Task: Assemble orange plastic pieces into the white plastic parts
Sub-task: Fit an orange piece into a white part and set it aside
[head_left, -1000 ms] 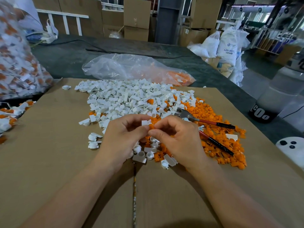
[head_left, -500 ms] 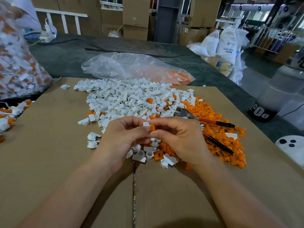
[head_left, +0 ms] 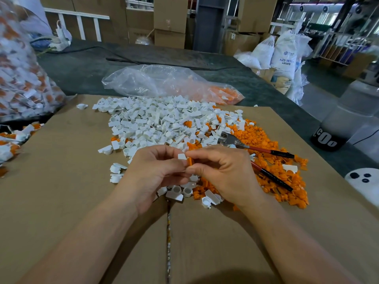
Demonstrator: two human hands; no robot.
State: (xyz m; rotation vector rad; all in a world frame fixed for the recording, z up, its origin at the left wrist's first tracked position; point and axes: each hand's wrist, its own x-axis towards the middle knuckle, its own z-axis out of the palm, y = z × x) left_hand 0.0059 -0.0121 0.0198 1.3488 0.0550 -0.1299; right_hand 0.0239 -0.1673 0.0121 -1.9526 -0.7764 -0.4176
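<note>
Centre: a single orange piece, mostly hidden by fingertips, is held against a small white part just above the near edge of the loose stock; whether the two are already seated together cannot be told. The left hand pinches the white part between its thumb and curled fingers. The right hand pinches the orange piece likewise, its fingers curled round it. The hands meet tip to tip, and both forearms enter from the lower edge. Beneath and behind the hands lies a heap of white parts, spreading toward the far left. A heap of orange pieces adjoins it on the right, and the two mingle where they meet. A pair of pliers with red-and-black handles rests on the orange heap, just right of the right hand, handles splayed. All of this sits on a brown cardboard sheet laid over a dark bench. Beyond the sheet, a crumpled clear plastic bag holds some orange pieces at its right end. At the far left a large clear sack is filled with white-and-orange items, and similar items lie loose below it. Cardboard boxes and white sacks stand in the background.
</note>
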